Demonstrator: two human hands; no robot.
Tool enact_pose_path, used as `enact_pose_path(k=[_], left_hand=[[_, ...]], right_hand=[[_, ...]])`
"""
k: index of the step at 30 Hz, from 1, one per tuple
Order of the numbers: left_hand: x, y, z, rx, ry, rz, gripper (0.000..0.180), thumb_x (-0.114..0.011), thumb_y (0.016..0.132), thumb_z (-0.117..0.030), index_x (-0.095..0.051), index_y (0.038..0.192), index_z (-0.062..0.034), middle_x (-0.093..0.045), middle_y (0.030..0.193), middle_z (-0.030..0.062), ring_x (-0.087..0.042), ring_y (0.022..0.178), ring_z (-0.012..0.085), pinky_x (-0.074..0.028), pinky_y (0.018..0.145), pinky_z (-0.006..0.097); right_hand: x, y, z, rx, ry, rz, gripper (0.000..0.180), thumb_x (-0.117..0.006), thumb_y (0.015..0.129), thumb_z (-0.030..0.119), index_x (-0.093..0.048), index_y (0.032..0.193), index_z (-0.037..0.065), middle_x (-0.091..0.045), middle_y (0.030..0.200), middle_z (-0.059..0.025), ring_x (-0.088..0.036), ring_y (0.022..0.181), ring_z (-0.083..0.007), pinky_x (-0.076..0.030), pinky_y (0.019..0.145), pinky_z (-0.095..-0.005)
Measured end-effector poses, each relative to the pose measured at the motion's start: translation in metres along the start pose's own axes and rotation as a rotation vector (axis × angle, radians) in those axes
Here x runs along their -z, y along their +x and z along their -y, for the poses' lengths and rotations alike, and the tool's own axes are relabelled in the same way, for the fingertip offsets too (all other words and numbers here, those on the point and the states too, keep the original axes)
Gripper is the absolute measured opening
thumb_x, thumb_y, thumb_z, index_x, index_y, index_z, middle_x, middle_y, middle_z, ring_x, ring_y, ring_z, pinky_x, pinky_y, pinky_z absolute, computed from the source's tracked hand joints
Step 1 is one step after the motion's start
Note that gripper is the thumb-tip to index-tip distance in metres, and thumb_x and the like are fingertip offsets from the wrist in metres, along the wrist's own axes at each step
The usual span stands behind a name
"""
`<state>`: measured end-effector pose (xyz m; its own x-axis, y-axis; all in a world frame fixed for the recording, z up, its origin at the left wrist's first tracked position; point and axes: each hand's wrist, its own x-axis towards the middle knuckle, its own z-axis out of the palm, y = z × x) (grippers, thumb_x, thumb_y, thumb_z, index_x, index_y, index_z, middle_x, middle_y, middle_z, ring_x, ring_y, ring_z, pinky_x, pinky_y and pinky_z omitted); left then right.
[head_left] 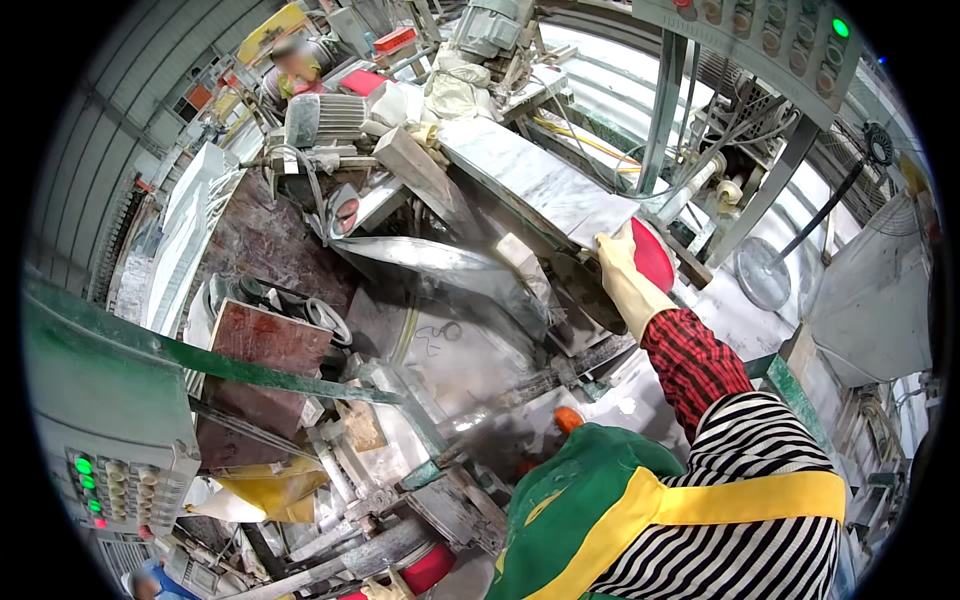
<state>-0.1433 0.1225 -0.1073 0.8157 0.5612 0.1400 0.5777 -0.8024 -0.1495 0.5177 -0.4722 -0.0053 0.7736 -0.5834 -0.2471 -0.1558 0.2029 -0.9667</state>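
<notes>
My right hand (pixel 628 272), in a cream rubber glove, is at the near end of a long white-grey marble slab (pixel 535 178). Its fingers close on the slab's corner, partly hidden from above. A red rounded piece (pixel 653 256) sits just right of this glove. At the lower edge, a second cream glove, my left hand (pixel 388 588), is mostly cut off; its fingers cannot be made out. Beside it is a red, round-edged piece (pixel 430 568) next to a curved grey machine part (pixel 375 550).
Control panels with lit buttons stand at the lower left (pixel 110 490) and upper right (pixel 760 40). A green bar (pixel 230 360) crosses the left side. Grey motors (pixel 327 118), stone offcuts and a reddish board (pixel 262 350) crowd around. Other people are at upper left and lower left.
</notes>
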Motion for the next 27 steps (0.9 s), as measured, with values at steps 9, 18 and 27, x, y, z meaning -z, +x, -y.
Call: enact_pose_path(k=[9,18,27], left_hand=[[-0.001,0.013,-0.028,0.329,-0.190,-0.076,0.086,-0.077,0.073,-0.047,-0.038,0.146,-0.0221,-0.032,0.141,0.0409,-0.029,0.131,0.0551,-0.028,0.109,0.058],[0.028,0.015,-0.065,0.239,0.198,0.023,0.072,-0.063,0.087,-0.040,-0.042,0.140,0.0038,-0.040,0.140,0.0330,-0.039,0.130,0.0458,-0.031,0.110,0.050],[0.155,0.075,-0.141,0.511,-0.102,-0.164,0.058,-0.070,0.082,-0.027,-0.051,0.129,0.0014,-0.054,0.126,0.0261,-0.049,0.115,0.0423,-0.039,0.101,0.048]], right_hand=[[0.004,0.045,-0.032,0.154,-0.509,-0.074,0.064,-0.066,0.077,0.016,-0.043,0.137,0.010,-0.064,0.109,-0.0186,-0.065,0.097,-0.0239,-0.058,0.063,-0.0339],[0.054,0.072,-0.056,-0.136,0.551,0.286,0.059,-0.062,0.091,0.010,-0.037,0.144,0.001,-0.060,0.122,-0.0152,-0.064,0.094,-0.0226,-0.056,0.079,-0.0328],[0.077,-0.078,-0.076,-0.189,0.036,0.755,0.051,-0.059,0.095,0.014,-0.042,0.143,0.004,-0.067,0.104,-0.0125,-0.064,0.078,-0.0133,-0.054,0.065,-0.0248]])
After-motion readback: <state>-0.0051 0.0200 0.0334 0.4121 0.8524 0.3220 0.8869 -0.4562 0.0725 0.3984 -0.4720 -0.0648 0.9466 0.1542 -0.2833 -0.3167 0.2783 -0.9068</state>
